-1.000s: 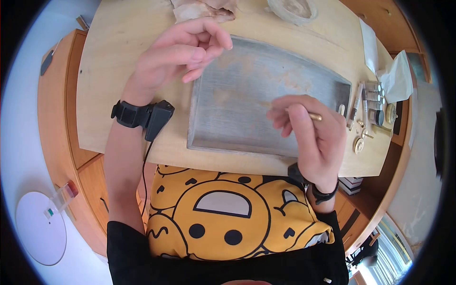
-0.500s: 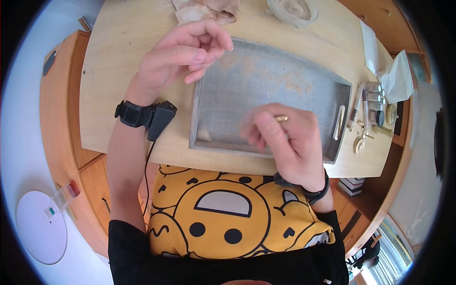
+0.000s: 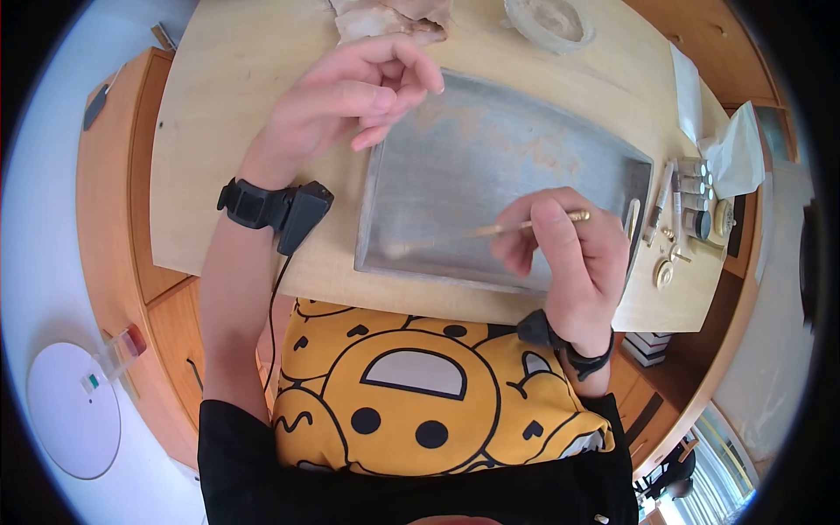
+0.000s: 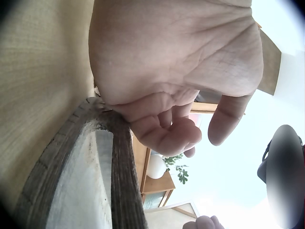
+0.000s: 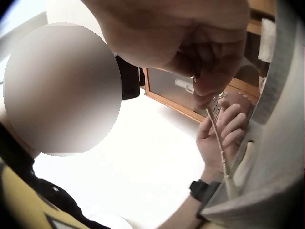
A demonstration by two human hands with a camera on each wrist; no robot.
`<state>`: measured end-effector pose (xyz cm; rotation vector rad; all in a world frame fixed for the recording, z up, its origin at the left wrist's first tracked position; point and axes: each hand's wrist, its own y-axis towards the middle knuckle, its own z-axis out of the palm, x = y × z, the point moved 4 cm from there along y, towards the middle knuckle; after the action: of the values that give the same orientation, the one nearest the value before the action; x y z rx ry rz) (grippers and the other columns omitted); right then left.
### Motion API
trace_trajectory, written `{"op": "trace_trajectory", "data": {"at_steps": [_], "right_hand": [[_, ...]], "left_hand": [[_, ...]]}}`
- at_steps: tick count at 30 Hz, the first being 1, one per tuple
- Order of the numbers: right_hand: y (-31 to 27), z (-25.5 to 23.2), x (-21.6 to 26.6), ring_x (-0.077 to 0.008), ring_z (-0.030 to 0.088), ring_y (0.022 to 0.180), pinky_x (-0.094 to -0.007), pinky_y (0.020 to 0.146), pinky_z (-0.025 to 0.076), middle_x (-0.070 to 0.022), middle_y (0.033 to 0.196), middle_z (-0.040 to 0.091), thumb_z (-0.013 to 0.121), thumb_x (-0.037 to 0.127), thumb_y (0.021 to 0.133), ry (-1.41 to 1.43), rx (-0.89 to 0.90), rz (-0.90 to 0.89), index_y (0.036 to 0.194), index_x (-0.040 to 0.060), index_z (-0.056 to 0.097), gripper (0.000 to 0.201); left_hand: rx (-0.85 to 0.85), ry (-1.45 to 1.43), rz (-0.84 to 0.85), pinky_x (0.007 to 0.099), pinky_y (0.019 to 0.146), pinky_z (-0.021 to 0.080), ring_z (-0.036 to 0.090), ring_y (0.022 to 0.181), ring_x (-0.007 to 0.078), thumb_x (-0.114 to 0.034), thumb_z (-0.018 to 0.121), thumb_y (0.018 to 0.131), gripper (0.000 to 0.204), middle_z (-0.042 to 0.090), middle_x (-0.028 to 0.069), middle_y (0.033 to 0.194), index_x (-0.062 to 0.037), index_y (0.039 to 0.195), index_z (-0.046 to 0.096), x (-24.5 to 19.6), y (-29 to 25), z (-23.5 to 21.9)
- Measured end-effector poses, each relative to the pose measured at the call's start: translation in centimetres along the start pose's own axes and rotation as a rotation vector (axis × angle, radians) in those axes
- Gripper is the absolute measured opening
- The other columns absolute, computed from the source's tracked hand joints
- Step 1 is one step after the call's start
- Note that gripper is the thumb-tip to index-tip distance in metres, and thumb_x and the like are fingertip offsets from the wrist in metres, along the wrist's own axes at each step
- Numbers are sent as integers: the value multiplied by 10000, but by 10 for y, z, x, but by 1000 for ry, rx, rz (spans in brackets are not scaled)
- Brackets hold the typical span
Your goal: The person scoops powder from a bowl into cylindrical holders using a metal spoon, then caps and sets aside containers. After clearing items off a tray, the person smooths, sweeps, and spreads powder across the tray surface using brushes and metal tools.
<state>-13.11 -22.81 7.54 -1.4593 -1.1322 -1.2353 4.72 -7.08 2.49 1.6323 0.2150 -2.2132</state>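
A shallow grey wooden tray [image 3: 490, 175] lies in front of the person, with streaks of tan powder [image 3: 553, 159] across its far part. Over its near right part, the right hand [image 3: 573, 258] pinches a slim brush [image 3: 503, 229] between thumb and fingers. The brush points left, and its pale tip is blurred near the tray's front left corner. In the right wrist view the brush [image 5: 219, 138] slants down to the tray surface. At the tray's far left corner, the left hand [image 3: 354, 101] has loosely bent fingers and holds nothing; its edge overlaps the rim [image 4: 125, 176] in the left wrist view.
Crumpled brownish paper [image 3: 394, 19] and a bowl of powder [image 3: 556, 22] stand at the back. Several small jars [image 3: 696, 188], pen-like tools [image 3: 661, 203] and brass-coloured pieces [image 3: 665, 273] lie right of the tray. A white plastic bag [image 3: 737, 153] sits beyond them.
The right hand went left and toward the person, then back right with the brush, whose shaft now shows. The left hand keeps its pose; the whole view has shifted slightly.
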Motion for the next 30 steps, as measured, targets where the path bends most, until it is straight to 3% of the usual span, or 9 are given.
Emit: {"op": "trace_trajectory", "data": {"at_steps": [6,8,13,16,20,22,24,26,30], "right_hand": [[7,14,-8,-130,628,587,-245,542,495,-71,734,687,511,92,1003,-162,162,-98,889,-45,681,246],[5,4,-7,-125,639,604,-244,552,500,-75,732,688,524,103,1001,-122,-80,-107,890,-49,674,240],[-2,12,-3,-122,644,588,-238,550,499,-96,701,682,535,112,1002,-72,133,7,903,-52,675,237],[3,17,-8,-133,652,582,-243,547,497,-89,684,678,543,98,994,-157,43,-158,877,-48,670,226],[0,0,1,-156,655,587,-257,546,502,-104,721,685,554,81,982,-74,-13,-47,875,-48,668,203],[-2,10,0,-157,641,580,-264,548,501,-110,732,684,545,80,985,-96,138,-9,881,-50,671,209],[5,20,-9,-161,632,572,-266,550,499,-111,735,683,542,79,986,-117,157,-118,880,-51,673,213],[11,14,-10,-166,635,576,-268,553,496,-103,720,674,541,72,984,-202,-73,-179,863,-52,668,214],[1,5,1,-176,641,591,-271,555,496,-110,757,678,545,70,981,-89,-61,-128,869,-45,672,205]], "left_hand": [[15,0,6,168,444,335,384,558,29,-291,594,847,435,471,-7,792,34,1133,544,-3,1,1],[-7,14,-32,160,427,337,342,597,25,-331,617,825,482,435,-17,768,31,1127,517,-2,-1,1],[43,-41,59,175,461,335,427,522,32,-245,565,874,393,504,0,816,41,1143,567,-2,2,0],[23,-9,-22,160,429,341,347,606,26,-331,624,829,476,438,-12,787,30,1123,521,-3,1,-1],[-7,14,-16,161,429,343,353,605,25,-319,619,827,466,439,-11,781,30,1120,523,-1,1,-2],[39,-45,53,176,459,333,425,521,29,-235,560,868,383,502,-2,803,37,1137,568,0,1,-2],[35,-30,35,176,461,331,424,520,29,-233,561,867,377,499,-3,799,35,1132,569,-1,0,-1],[25,-21,26,177,463,330,422,520,29,-231,561,866,372,497,-4,796,33,1128,569,-4,-1,0],[-20,-12,-41,171,426,341,375,536,40,-264,599,815,430,456,9,777,28,1123,532,-2,-1,0]]}}
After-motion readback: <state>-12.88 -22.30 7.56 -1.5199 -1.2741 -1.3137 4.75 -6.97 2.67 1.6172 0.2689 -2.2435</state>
